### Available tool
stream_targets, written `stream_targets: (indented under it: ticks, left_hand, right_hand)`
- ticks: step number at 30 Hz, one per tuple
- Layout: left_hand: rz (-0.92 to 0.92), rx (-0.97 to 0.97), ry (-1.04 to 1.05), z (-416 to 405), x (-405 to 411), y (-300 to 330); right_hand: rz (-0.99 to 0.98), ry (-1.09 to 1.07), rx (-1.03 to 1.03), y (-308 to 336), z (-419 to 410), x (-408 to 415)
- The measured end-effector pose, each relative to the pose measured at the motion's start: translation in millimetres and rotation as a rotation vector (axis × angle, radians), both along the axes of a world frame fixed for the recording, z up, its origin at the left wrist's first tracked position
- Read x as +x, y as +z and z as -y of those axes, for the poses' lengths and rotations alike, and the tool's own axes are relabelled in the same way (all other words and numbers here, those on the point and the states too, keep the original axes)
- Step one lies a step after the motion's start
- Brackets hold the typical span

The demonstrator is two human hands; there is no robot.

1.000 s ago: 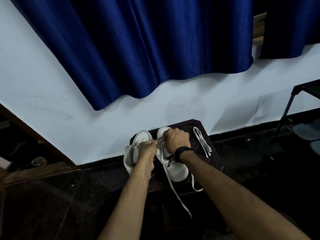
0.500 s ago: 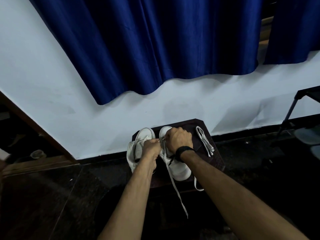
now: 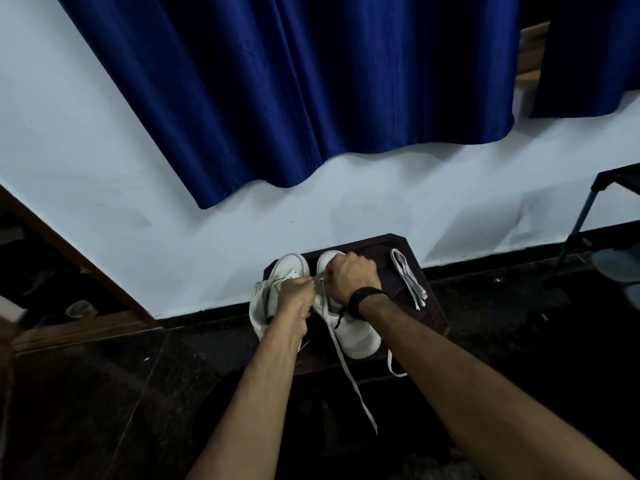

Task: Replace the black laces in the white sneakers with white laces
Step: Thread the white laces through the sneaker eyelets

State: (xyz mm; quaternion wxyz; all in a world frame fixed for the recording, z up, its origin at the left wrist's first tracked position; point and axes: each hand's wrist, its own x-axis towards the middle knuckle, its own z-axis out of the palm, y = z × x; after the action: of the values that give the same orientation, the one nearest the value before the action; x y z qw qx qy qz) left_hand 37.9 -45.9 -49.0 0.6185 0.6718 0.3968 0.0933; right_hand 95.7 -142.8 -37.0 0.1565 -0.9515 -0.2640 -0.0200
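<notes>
Two white sneakers stand side by side on a small dark wooden table [image 3: 434, 311] by the wall. My right hand [image 3: 349, 277] sits curled over the right sneaker [image 3: 358, 336] and pinches a white lace [image 3: 346, 362] near the eyelets. My left hand [image 3: 294, 299] pinches the same lace over the gap between the shoes, partly hiding the left sneaker [image 3: 287, 268]. The lace's long free end hangs over the table's front edge. A second white lace [image 3: 410, 278], folded, lies on the table to the right. No black lace is clearly visible.
A white wall [image 3: 381, 202] with a blue curtain [image 3: 294, 91] rises right behind the table. The floor [image 3: 104, 393] is dark. A dark metal rack [image 3: 588, 209] stands at the right, and a wooden door frame [image 3: 69, 254] runs along the left.
Both hands stay at the right sneaker's eyelets, pinching the lace. The hanging free end has swung a little. The camera view has tilted slightly.
</notes>
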Motion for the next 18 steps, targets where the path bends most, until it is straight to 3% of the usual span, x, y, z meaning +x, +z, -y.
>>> stream_targets:
  ticks: [8,13,18]
  left_hand:
    - [0.029,0.031,-0.022,4.0,-4.7,2.0]
    - [-0.002,-0.061,-0.029,-0.7,-0.4,25.2]
    - [-0.061,0.102,-0.043,0.2,7.9,37.0]
  right_hand:
    - [0.028,0.002,0.042,2.8,-0.9,-6.4]
    - [0.006,0.001,0.071,-0.7,5.9,-4.5]
    - [-0.012,0.019,0.079,-4.8,7.2,-1.9]
